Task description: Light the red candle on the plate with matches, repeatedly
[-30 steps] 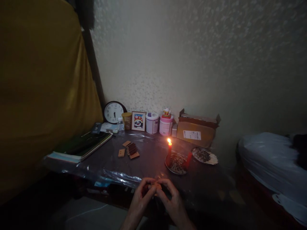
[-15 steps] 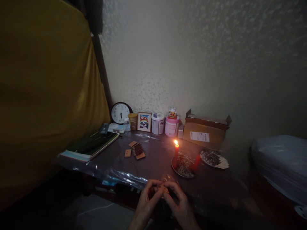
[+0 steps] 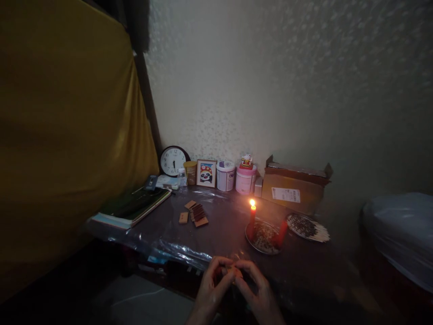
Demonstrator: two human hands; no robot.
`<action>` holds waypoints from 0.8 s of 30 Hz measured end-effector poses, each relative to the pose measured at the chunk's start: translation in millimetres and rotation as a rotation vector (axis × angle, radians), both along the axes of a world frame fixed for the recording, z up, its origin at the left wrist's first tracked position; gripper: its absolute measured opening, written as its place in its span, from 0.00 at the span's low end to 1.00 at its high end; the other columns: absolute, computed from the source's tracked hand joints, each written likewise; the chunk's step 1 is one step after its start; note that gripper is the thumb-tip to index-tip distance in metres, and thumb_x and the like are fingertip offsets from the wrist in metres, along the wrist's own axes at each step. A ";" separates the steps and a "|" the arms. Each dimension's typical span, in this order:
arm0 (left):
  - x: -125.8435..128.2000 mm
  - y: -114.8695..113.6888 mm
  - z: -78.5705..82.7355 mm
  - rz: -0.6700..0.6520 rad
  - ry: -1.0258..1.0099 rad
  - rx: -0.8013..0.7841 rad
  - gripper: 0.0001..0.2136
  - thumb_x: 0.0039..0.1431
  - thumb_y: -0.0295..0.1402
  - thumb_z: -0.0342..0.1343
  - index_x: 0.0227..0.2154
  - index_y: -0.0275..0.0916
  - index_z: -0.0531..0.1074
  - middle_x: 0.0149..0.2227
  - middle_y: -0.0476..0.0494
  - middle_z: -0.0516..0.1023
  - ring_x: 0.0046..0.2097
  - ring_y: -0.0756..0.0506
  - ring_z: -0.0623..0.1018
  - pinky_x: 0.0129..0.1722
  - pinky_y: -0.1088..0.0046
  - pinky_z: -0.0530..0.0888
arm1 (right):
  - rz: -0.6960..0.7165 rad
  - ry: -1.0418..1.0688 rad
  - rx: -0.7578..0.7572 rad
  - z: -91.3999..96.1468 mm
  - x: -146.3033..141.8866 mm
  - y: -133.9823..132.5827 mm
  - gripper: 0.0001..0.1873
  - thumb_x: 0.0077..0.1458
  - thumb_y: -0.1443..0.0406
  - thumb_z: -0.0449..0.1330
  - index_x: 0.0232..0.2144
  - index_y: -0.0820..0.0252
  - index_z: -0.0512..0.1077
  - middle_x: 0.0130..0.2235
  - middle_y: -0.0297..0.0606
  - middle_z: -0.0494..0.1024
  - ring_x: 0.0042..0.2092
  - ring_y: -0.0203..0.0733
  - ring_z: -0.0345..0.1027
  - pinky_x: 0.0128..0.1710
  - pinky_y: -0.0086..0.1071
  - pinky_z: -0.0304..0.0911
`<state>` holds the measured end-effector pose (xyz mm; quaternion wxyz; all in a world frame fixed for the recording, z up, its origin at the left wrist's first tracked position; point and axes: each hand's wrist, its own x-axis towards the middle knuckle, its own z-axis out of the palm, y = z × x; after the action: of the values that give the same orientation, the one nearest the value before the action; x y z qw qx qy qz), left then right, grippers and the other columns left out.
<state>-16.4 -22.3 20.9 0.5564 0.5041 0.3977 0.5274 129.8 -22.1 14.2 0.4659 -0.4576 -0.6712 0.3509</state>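
Observation:
At the table's front edge, my left hand [image 3: 212,284] and my right hand [image 3: 257,289] come together, both closed. Between their fingertips is a small tan matchbox [image 3: 236,272], mostly covered by the fingers and dim. Beyond them, a lit red candle [image 3: 253,219] stands upright on a round metal plate [image 3: 248,241] strewn with dark and pale bits. A second, unlit red candle [image 3: 282,232] leans at that plate's right side. To the left lie several more matchboxes [image 3: 183,218], some stacked with their dark sides up. Dark-headed matchsticks [image 3: 306,227] cover another plate at right.
Along the wall stand a clock [image 3: 173,161], a framed panda picture [image 3: 206,174], a white tub [image 3: 225,176], a pink tub [image 3: 246,180] with a figurine, and a cardboard box [image 3: 291,187]. Books [image 3: 133,205] lie at left beside a yellow curtain [image 3: 74,135]. Clear plastic covers the table.
The view has turned slightly left, so everything appears a little farther right. Both hands stay together around the matchbox, their fingers shifting only a little.

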 end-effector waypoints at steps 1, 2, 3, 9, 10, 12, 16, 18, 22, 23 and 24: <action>0.1 -0.5 0.9 -0.002 0.004 0.008 0.11 0.50 0.39 0.57 0.34 0.39 0.69 0.30 0.48 0.76 0.35 0.46 0.74 0.35 0.73 0.67 | 0.003 -0.003 -0.004 0.2 0.3 -0.2 0.10 0.54 0.58 0.56 0.37 0.57 0.70 0.38 0.37 0.76 0.43 0.43 0.70 0.44 0.31 0.65; 0.0 -0.9 1.7 -0.002 0.008 0.014 0.11 0.50 0.39 0.57 0.34 0.39 0.69 0.30 0.48 0.75 0.35 0.46 0.74 0.35 0.73 0.67 | 0.004 -0.007 -0.007 0.3 0.8 -0.5 0.10 0.54 0.58 0.56 0.37 0.57 0.70 0.38 0.37 0.76 0.43 0.43 0.70 0.44 0.31 0.65; 0.0 -1.2 2.5 0.002 0.013 0.016 0.12 0.49 0.40 0.58 0.34 0.39 0.70 0.29 0.48 0.75 0.34 0.46 0.74 0.35 0.73 0.67 | 0.003 -0.012 -0.009 0.1 1.2 -0.6 0.11 0.54 0.58 0.56 0.37 0.56 0.70 0.39 0.37 0.76 0.43 0.43 0.70 0.45 0.32 0.65; -0.7 -2.0 4.5 -0.011 0.029 0.019 0.12 0.50 0.41 0.57 0.34 0.38 0.70 0.29 0.48 0.74 0.35 0.46 0.73 0.36 0.72 0.66 | -0.014 -0.020 -0.015 -1.3 2.6 -0.1 0.12 0.53 0.56 0.57 0.37 0.56 0.70 0.40 0.37 0.76 0.44 0.44 0.70 0.46 0.32 0.65; -0.4 -1.7 3.8 -0.009 0.032 0.020 0.12 0.50 0.41 0.57 0.34 0.38 0.70 0.29 0.48 0.74 0.34 0.46 0.72 0.36 0.73 0.66 | -0.014 -0.021 -0.022 -0.5 2.6 0.0 0.12 0.53 0.56 0.57 0.37 0.56 0.71 0.39 0.37 0.76 0.44 0.44 0.70 0.45 0.32 0.65; 0.8 -0.7 1.6 0.005 0.038 0.013 0.13 0.49 0.42 0.57 0.33 0.38 0.70 0.28 0.48 0.73 0.33 0.46 0.72 0.34 0.73 0.66 | -0.012 -0.026 -0.025 1.9 2.4 0.0 0.12 0.53 0.56 0.57 0.37 0.56 0.71 0.39 0.36 0.76 0.44 0.44 0.70 0.46 0.32 0.65; 2.6 0.3 -1.0 0.022 0.038 0.008 0.14 0.48 0.43 0.57 0.33 0.39 0.70 0.28 0.48 0.72 0.33 0.46 0.71 0.34 0.72 0.66 | 0.001 -0.034 -0.004 6.4 2.7 -0.5 0.12 0.53 0.56 0.57 0.37 0.55 0.71 0.39 0.36 0.77 0.44 0.43 0.70 0.45 0.32 0.65; 2.2 -0.3 -0.2 0.015 0.044 0.014 0.14 0.48 0.43 0.57 0.33 0.39 0.70 0.28 0.48 0.72 0.34 0.46 0.72 0.35 0.72 0.66 | 0.004 -0.028 0.003 6.9 2.9 -1.0 0.11 0.53 0.57 0.57 0.36 0.56 0.71 0.38 0.36 0.77 0.43 0.43 0.71 0.43 0.31 0.65; 1.1 -0.8 0.6 -0.002 0.057 0.025 0.13 0.49 0.43 0.57 0.34 0.39 0.70 0.30 0.48 0.73 0.35 0.46 0.72 0.35 0.72 0.66 | 0.010 0.000 0.007 6.0 2.8 -1.6 0.11 0.53 0.57 0.57 0.36 0.56 0.71 0.38 0.37 0.77 0.41 0.43 0.71 0.42 0.31 0.66; 1.2 -0.4 -0.1 -0.001 0.054 0.027 0.13 0.49 0.43 0.57 0.34 0.39 0.70 0.30 0.48 0.73 0.34 0.46 0.72 0.35 0.73 0.65 | 0.012 0.001 0.007 5.9 2.8 -1.7 0.12 0.53 0.57 0.57 0.36 0.56 0.71 0.37 0.37 0.77 0.41 0.43 0.71 0.42 0.31 0.67; 1.5 0.1 -1.1 0.000 0.048 0.029 0.13 0.49 0.43 0.57 0.33 0.39 0.70 0.29 0.48 0.73 0.34 0.46 0.72 0.34 0.73 0.65 | 0.013 -0.002 0.006 5.9 2.9 -1.8 0.12 0.53 0.57 0.57 0.36 0.56 0.71 0.37 0.37 0.77 0.41 0.43 0.71 0.42 0.31 0.66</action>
<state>-14.9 -22.2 19.8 0.5391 0.5246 0.4033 0.5210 132.7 -23.9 20.1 0.4643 -0.4520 -0.6756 0.3517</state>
